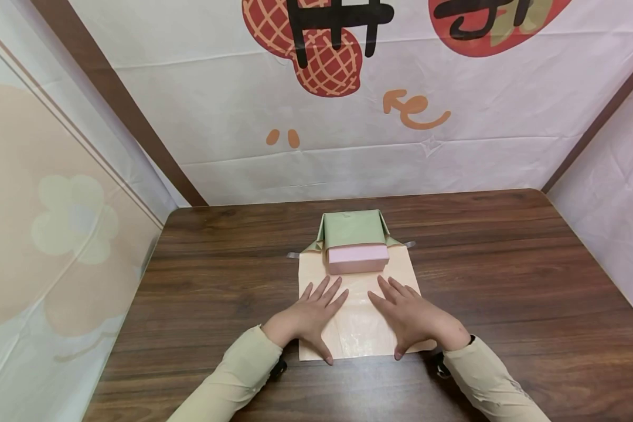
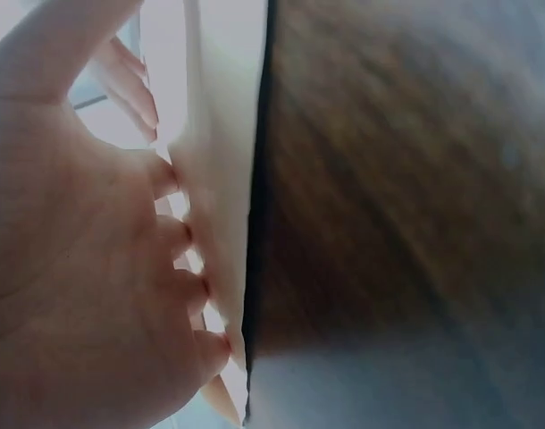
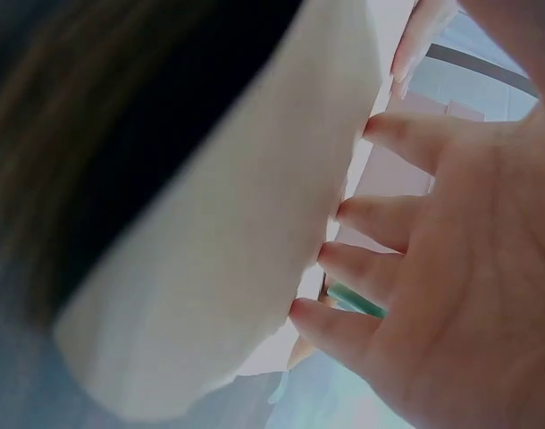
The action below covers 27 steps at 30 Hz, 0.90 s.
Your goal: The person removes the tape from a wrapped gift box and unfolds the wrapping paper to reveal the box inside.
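Note:
A pink box (image 1: 357, 261) stands on a sheet of wrapping paper (image 1: 361, 328), whose pale peach inner side faces up. The paper's green outer side (image 1: 354, 228) is folded over the box's back and top, leaving the front pink part bare. My left hand (image 1: 312, 313) rests with spread fingers on the left part of the sheet in front of the box. On the right part lies my right hand (image 1: 408, 313), its fingers likewise spread. In the wrist views, the fingertips of the left hand (image 2: 85, 268) and right hand (image 3: 460, 259) touch the paper.
Short strips of clear tape stick out at the paper's left (image 1: 292, 255) and right (image 1: 410, 244) sides, beside the box. Everything lies on a dark wood-grain table (image 1: 216, 281). A printed cloth backdrop (image 1: 374, 164) hangs behind the table's far edge.

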Motion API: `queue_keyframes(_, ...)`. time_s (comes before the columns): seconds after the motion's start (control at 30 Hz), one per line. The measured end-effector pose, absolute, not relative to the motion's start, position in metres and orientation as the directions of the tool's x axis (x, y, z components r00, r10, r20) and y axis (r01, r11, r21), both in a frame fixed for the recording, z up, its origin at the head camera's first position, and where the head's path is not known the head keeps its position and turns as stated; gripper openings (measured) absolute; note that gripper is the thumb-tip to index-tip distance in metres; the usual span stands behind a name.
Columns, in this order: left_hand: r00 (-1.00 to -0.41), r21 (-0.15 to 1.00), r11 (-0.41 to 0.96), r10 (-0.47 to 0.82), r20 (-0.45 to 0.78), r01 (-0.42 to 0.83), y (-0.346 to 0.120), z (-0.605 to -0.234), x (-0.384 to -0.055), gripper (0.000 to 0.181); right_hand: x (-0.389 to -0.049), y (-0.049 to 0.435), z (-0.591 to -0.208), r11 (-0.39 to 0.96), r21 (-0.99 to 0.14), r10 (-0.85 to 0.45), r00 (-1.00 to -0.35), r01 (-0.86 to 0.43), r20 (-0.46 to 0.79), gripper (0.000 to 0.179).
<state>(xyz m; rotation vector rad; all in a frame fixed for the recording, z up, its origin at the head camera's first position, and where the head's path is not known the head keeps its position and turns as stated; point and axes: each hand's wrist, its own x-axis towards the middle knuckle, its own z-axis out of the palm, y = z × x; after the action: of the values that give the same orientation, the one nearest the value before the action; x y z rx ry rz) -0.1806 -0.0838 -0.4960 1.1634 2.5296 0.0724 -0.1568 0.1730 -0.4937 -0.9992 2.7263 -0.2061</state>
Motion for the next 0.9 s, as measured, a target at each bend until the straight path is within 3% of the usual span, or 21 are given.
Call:
queue_keyframes(0.37,-0.597,0.182,0.671,0.73,-0.333,0.719,-0.083,-0.498,-0.181,0.127,-0.155,0.174,-0.494,0.757,-0.21,-0.652,-0.733,-0.618,-0.193,0.121)
queue_keyframes(0.63,-0.602,0.204,0.663,0.744,-0.29,0.72,-0.085,-0.494,-0.183,0.12,-0.157,0.174,-0.494,0.755,-0.203,-0.655,-0.734,-0.623,-0.181,0.119)
queue_keyframes(0.73,-0.626,0.222,0.652,0.758,-0.185,0.725,-0.085,-0.485,-0.183,0.101,-0.157,0.175,-0.494,0.754,-0.201,-0.656,-0.734,-0.626,-0.175,0.119)
queue_keyframes(0.9,-0.654,0.204,0.626,0.746,0.123,0.752,-0.08,-0.463,-0.187,0.059,-0.156,0.175,-0.494,0.751,-0.205,-0.658,-0.734,-0.627,-0.166,0.118)
